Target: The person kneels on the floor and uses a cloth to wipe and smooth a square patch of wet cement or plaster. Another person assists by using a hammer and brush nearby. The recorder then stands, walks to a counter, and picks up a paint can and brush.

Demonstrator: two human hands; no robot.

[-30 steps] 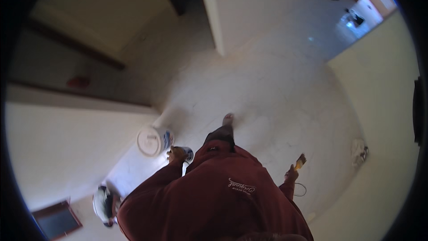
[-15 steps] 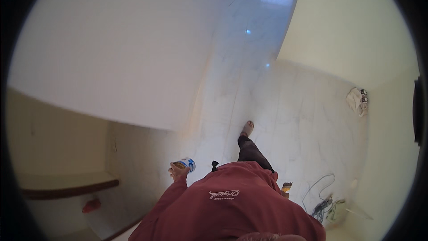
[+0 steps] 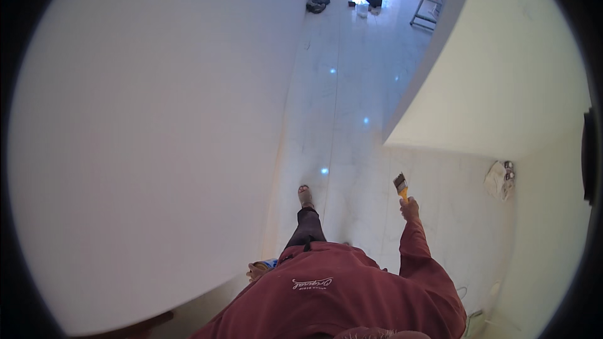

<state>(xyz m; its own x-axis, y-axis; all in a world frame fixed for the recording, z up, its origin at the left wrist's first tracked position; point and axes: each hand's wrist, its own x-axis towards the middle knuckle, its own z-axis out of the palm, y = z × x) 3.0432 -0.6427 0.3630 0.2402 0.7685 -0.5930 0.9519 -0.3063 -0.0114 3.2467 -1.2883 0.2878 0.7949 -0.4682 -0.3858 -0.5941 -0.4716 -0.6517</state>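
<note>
My right hand is closed round the yellow handle of a paintbrush, held out ahead over the pale floor with its dark bristles up and away from me. Low at my left side, my left hand grips a small blue and white tin can. Part of the can is covered by my red sweatshirt.
A white wall runs close along my left; a wall corner juts in at right. Dark bags, a clear container and a stepladder stand far ahead. A whitish bag lies by the right wall.
I have stepped forward along the passage. My right hand has swung out ahead with the paintbrush; my left hand and the can have dropped back closer to my body.
</note>
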